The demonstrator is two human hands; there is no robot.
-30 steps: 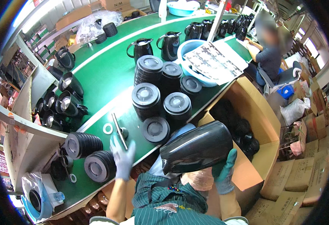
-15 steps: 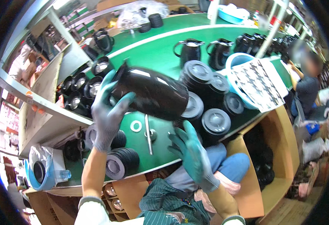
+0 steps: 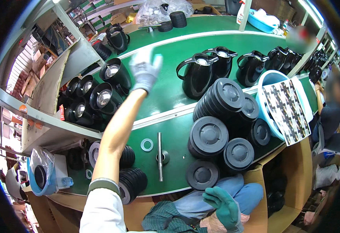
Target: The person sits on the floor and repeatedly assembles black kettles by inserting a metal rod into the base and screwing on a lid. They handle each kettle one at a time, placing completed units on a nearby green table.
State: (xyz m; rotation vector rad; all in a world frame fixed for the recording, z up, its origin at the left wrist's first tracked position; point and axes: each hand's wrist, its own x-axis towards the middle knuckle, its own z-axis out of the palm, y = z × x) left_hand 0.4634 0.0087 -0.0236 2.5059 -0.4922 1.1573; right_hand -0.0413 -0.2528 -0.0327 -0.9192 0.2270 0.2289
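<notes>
My left hand (image 3: 146, 72), in a pale grey and green glove, reaches over the green belt, fingers apart and blurred by motion, with nothing seen in it. Nearest to it is an open-topped black jug (image 3: 115, 75) with a silvery inside. Handled black jugs (image 3: 198, 79) stand upright on the belt to its right. My right hand (image 3: 223, 206), in a green-palmed glove, is held above my lap, fingers stretched and slightly bent, holding nothing. Just beyond it a round black disc (image 3: 202, 175) lies on the table edge, beside stacks of ribbed dark discs (image 3: 208, 136).
A metal rod (image 3: 160, 157) and a pale ring (image 3: 146, 145) lie on the green table. At right, a patterned sheet (image 3: 287, 108) covers part of a blue tub (image 3: 262, 87). A cardboard box (image 3: 301, 174) stands below. Another person (image 3: 331, 110) sits at far right.
My left hand has let go of the black jug and moved up and right over the belt. One more jug stands there. My right hand has dropped toward my lap; the view has shifted.
</notes>
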